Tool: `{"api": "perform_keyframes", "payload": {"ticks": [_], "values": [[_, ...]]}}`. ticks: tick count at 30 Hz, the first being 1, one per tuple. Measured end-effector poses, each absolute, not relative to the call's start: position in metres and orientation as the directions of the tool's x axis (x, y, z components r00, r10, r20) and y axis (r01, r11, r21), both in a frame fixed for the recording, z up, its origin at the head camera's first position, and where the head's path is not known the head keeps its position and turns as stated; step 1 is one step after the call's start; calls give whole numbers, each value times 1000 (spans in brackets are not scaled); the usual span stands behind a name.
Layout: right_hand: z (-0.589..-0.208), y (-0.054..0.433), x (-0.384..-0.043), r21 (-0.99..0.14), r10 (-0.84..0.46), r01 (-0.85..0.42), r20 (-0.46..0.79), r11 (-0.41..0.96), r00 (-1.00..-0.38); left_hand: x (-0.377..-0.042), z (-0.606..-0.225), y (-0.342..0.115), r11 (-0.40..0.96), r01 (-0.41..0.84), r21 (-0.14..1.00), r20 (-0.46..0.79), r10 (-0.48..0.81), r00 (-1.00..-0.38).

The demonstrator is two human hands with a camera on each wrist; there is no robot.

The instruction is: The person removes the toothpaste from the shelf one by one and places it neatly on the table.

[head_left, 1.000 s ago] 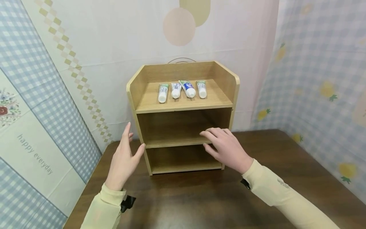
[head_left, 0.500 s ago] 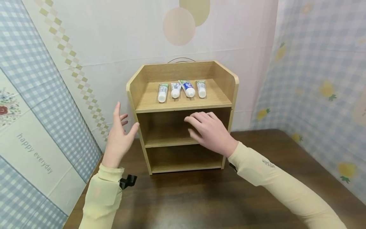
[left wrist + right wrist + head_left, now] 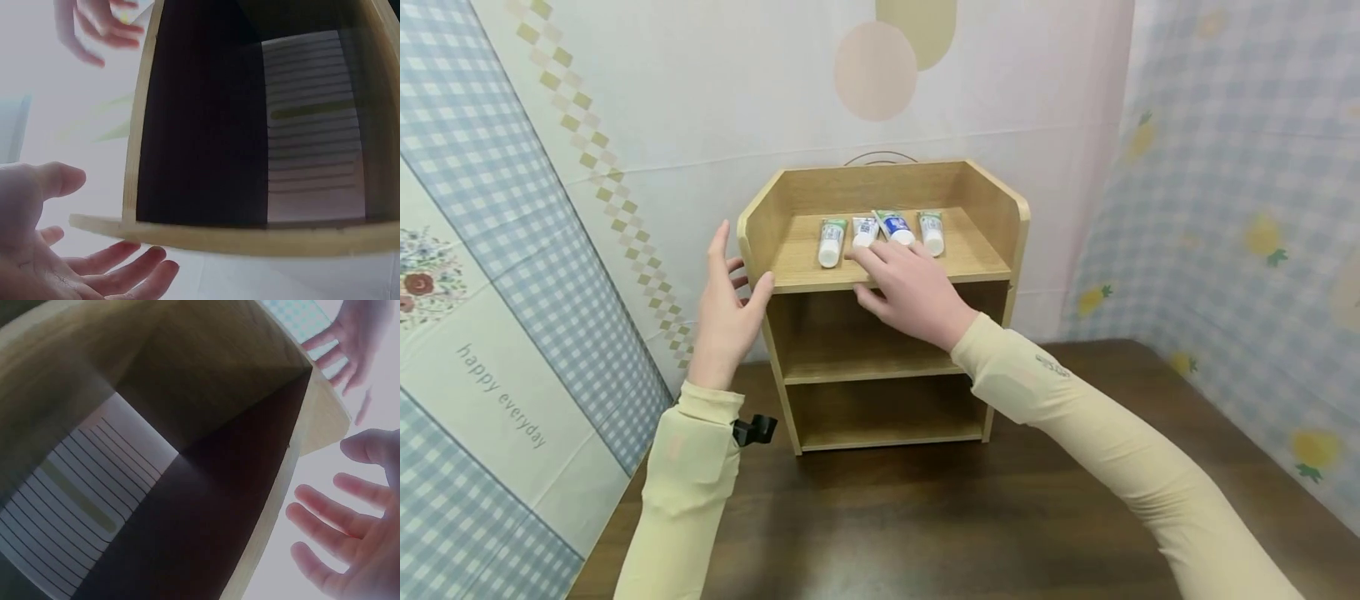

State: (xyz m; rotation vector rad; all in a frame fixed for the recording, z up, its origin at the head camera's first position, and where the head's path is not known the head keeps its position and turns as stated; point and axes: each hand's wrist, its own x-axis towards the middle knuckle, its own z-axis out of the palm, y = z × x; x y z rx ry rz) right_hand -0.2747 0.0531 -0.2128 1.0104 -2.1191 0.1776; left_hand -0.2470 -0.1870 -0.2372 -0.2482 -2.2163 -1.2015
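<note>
Several small white squeeze tubes lie side by side on the top board of a wooden shelf unit (image 3: pixel 891 283). The left tube (image 3: pixel 831 242) has a green end, and a blue-labelled tube (image 3: pixel 895 225) slants in the middle. My right hand (image 3: pixel 917 292) is at the board's front edge, its fingers overlapping the caps of the middle tubes in the head view. In the right wrist view its fingers (image 3: pixel 331 528) are spread and hold nothing. My left hand (image 3: pixel 727 312) is beside the unit's left side panel, thumb apart from its fingers, also holding nothing.
Another tube (image 3: pixel 932 233) lies at the right of the row. Raised side panels (image 3: pixel 1000 204) and a back panel enclose the top board. Two lower compartments (image 3: pixel 887 408) face forward. The unit stands on a dark wooden table (image 3: pixel 895 517) against a patterned cloth backdrop.
Both hands have risen. My right hand has moved up and left from before the middle compartment to the top board's edge; my left has come up along the side panel. The tubes lie unmoved.
</note>
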Motion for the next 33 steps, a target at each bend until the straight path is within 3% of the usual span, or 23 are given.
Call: {"api": "perform_keyframes", "payload": {"ticks": [7, 16, 33], "values": [[-200, 31, -288, 212, -619, -681, 656, 700, -432, -250, -235, -180, 594, 436, 676, 613, -125, -780], [-191, 13, -305, 181, -627, -659, 559, 730, -542, -263, -229, -179, 647, 401, 648, 630, -160, -760], [-187, -18, -323, 237, -575, -553, 569, 799, -588, -271, -233, -180, 711, 315, 629, 632, -232, -739]]}}
